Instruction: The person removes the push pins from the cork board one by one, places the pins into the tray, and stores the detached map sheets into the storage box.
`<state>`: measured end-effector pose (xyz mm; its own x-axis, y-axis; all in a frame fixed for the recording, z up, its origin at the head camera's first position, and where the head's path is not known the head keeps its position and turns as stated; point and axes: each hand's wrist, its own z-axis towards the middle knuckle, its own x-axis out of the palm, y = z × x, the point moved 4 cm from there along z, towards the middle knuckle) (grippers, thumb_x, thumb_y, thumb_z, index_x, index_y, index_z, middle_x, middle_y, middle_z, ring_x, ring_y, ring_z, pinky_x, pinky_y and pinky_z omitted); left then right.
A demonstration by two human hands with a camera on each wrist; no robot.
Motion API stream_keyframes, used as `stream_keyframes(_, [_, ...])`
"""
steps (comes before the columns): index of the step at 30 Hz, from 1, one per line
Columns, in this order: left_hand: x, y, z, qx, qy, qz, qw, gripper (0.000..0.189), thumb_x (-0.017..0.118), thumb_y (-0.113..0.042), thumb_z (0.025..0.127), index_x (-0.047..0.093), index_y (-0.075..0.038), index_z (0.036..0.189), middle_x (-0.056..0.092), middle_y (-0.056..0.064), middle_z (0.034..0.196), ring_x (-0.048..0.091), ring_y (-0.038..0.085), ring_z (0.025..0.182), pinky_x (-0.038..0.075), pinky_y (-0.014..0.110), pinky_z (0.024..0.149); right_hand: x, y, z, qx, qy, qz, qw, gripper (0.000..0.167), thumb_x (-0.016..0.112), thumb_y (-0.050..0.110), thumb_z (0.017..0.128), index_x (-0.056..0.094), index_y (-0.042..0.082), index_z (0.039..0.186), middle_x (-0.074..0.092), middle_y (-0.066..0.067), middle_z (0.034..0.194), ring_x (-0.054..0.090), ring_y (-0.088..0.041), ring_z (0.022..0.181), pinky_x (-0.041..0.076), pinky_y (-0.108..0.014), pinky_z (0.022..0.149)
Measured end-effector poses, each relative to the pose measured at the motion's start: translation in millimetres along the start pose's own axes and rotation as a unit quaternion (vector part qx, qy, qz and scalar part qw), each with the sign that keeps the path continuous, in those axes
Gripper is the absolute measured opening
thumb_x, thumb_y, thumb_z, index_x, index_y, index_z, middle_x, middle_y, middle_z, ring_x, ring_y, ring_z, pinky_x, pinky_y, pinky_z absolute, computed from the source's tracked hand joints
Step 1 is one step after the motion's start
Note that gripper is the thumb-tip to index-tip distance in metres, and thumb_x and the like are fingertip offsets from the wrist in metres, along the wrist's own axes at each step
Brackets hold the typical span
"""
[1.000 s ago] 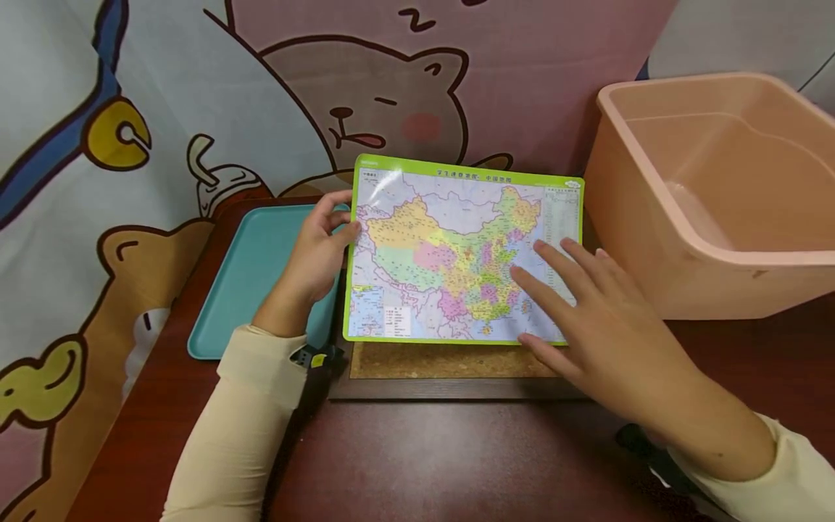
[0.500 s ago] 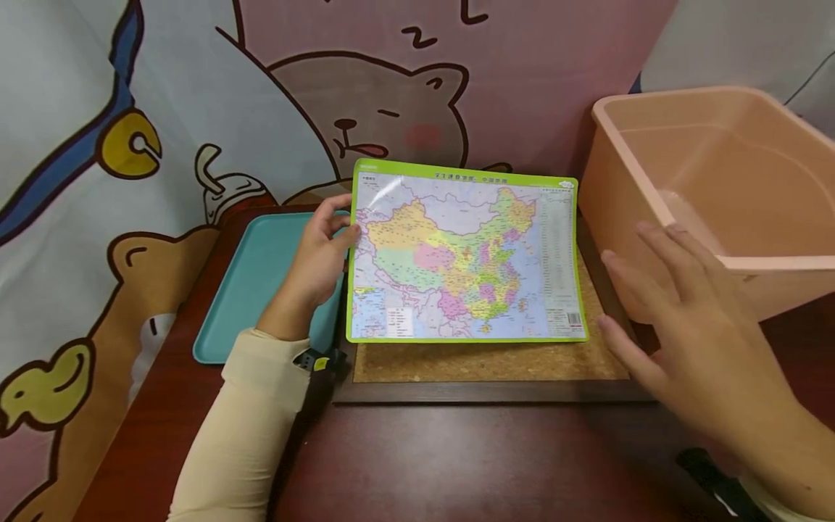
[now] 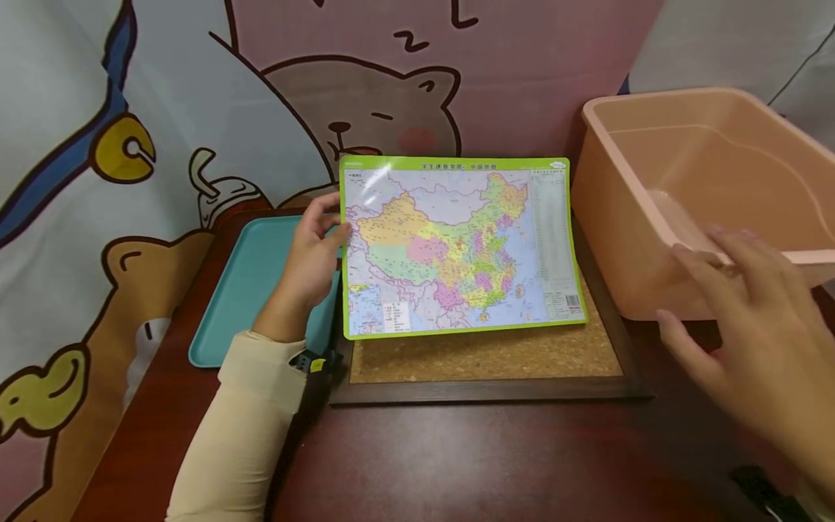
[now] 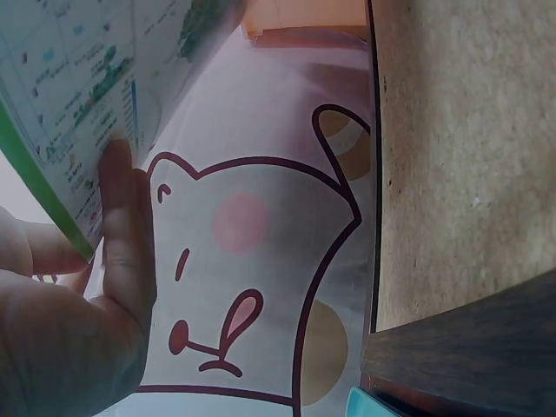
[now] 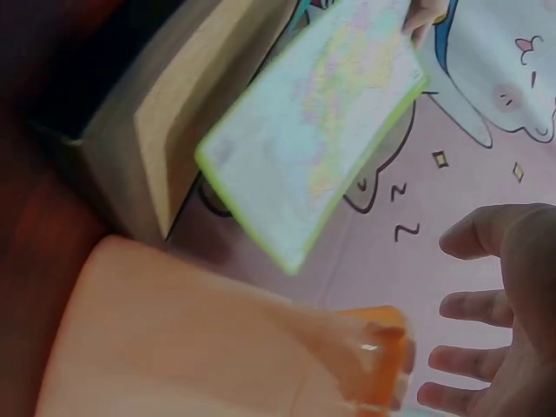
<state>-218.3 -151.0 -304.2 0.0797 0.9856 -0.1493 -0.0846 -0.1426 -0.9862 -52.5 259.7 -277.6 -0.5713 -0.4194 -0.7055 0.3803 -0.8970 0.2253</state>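
Observation:
My left hand (image 3: 312,257) pinches the left edge of a green-bordered map sheet (image 3: 450,246), thumb in front and fingers behind. The sheet is held up at a tilt over a framed cork board (image 3: 483,355), covering the board's upper part. In the left wrist view the sheet's back (image 4: 69,95) shows printing, with fingers (image 4: 129,234) against it. My right hand (image 3: 763,333) holds nothing; its fingers are spread apart in front of the pink plastic bin (image 3: 626,239). The right wrist view shows the same hand (image 5: 512,321) beside the bin's rim.
A teal tray (image 3: 228,304) lies on the dark red table (image 3: 483,457) left of the board, partly behind my left arm. The bin stands at the right, close to the board's edge. A cartoon-printed cloth (image 3: 522,80) hangs behind the table.
My right hand has moved off the map sheet to the right, to the bin's front. The sheet's lower right corner has risen a little while my left hand keeps its hold.

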Motion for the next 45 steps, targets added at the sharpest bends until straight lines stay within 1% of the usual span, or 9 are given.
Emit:
stream_keyframes(7, [-3.0, -2.1, -1.3, 0.011, -0.016, -0.009, 0.9998, 0.040, 0.044, -0.003, 0.105, 0.044, -0.013, 0.145, 0.053, 0.003, 0.109, 0.058, 0.022, 0.097, 0.056, 0.029, 0.066, 4.7, -10.7, -3.4, 0.003, 0.029, -0.026, 0.9992, 0.083, 0.029, 0.069, 0.097, 0.057, 0.000, 0.133, 0.048, -0.034, 0.133, 0.041, -0.056, 0.122, 0.026, -0.051, 0.119])
stream_keyframes(10, [-3.5, -4.9, -1.2, 0.025, -0.015, -0.021, 0.9993, 0.039, 0.044, -0.003, 0.105, 0.044, -0.012, 0.143, 0.053, 0.003, 0.109, 0.057, 0.020, 0.100, 0.055, 0.028, 0.067, 5.1, -12.9, -4.0, 0.006, 0.028, -0.036, 0.9989, 0.084, 0.028, 0.069, 0.097, 0.056, -0.001, 0.135, 0.049, -0.035, 0.131, 0.041, -0.056, 0.119, 0.028, -0.055, 0.116])
stream_keyframes(12, [-3.9, -7.0, -1.0, 0.034, -0.015, -0.026, 0.9990, 0.039, 0.044, -0.003, 0.105, 0.045, -0.011, 0.143, 0.054, 0.003, 0.109, 0.058, 0.020, 0.100, 0.055, 0.028, 0.068, 5.1, -14.3, -4.3, 0.007, 0.024, -0.038, 0.9990, 0.085, 0.028, 0.069, 0.097, 0.055, -0.002, 0.136, 0.050, -0.035, 0.130, 0.041, -0.057, 0.120, 0.025, -0.053, 0.120])
stream_keyframes(17, [-5.7, -10.7, -0.8, 0.038, -0.026, -0.031, 0.9985, 0.038, 0.043, -0.003, 0.106, 0.044, -0.011, 0.143, 0.055, 0.001, 0.109, 0.057, 0.019, 0.102, 0.052, 0.028, 0.073, 5.4, -15.9, -5.3, -0.002, 0.017, -0.036, 0.9992, 0.085, 0.029, 0.067, 0.098, 0.054, -0.004, 0.137, 0.051, -0.036, 0.128, 0.042, -0.059, 0.117, 0.025, -0.056, 0.119])
stream_keyframes(23, [-1.4, -13.4, -1.5, 0.028, -0.037, -0.063, 0.9970, 0.037, 0.044, -0.007, 0.106, 0.046, -0.014, 0.142, 0.057, 0.000, 0.106, 0.057, 0.017, 0.099, 0.051, 0.027, 0.070, 6.4, -17.0, -7.6, 0.016, 0.027, -0.039, 0.9987, 0.087, 0.025, 0.069, 0.098, 0.052, -0.003, 0.139, 0.049, -0.036, 0.131, 0.040, -0.059, 0.123, 0.018, -0.053, 0.124])
stream_keyframes(28, [5.4, -13.2, -5.1, 0.014, -0.040, -0.100, 0.9941, 0.037, 0.045, -0.008, 0.106, 0.046, -0.016, 0.143, 0.058, 0.002, 0.108, 0.060, 0.019, 0.097, 0.054, 0.030, 0.067, 7.4, -15.2, -9.3, 0.023, 0.029, -0.039, 0.9985, 0.087, 0.025, 0.069, 0.097, 0.052, -0.004, 0.136, 0.050, -0.037, 0.129, 0.039, -0.058, 0.126, 0.017, -0.051, 0.125])
stream_keyframes(35, [12.6, -18.3, -3.3, 0.007, -0.037, -0.113, 0.9929, 0.041, 0.043, -0.011, 0.107, 0.040, -0.019, 0.148, 0.056, 0.003, 0.120, 0.060, 0.021, 0.103, 0.053, 0.031, 0.077, 6.7, -12.7, -9.8, 0.010, 0.036, -0.053, 0.9979, 0.089, 0.022, 0.069, 0.098, 0.052, -0.007, 0.135, 0.050, -0.037, 0.130, 0.039, -0.058, 0.126, 0.018, -0.053, 0.124])
stream_keyframes(40, [18.7, -25.5, 2.2, 0.019, -0.031, -0.110, 0.9932, 0.043, 0.041, -0.011, 0.108, 0.037, -0.019, 0.150, 0.054, 0.004, 0.122, 0.058, 0.021, 0.107, 0.051, 0.035, 0.086, 7.6, -13.3, -9.9, 0.016, 0.037, -0.050, 0.9979, 0.089, 0.022, 0.069, 0.098, 0.051, -0.006, 0.137, 0.050, -0.035, 0.132, 0.038, -0.056, 0.129, 0.018, -0.052, 0.124])
stream_keyframes(45, [17.9, -30.1, 1.9, 0.028, -0.036, -0.117, 0.9921, 0.042, 0.041, -0.011, 0.108, 0.039, -0.018, 0.149, 0.054, 0.003, 0.117, 0.058, 0.020, 0.104, 0.052, 0.031, 0.080, 10.8, -17.2, -13.1, 0.030, 0.036, -0.047, 0.9978, 0.090, 0.022, 0.071, 0.097, 0.048, -0.003, 0.141, 0.048, -0.034, 0.135, 0.036, -0.054, 0.132, 0.016, -0.054, 0.124])
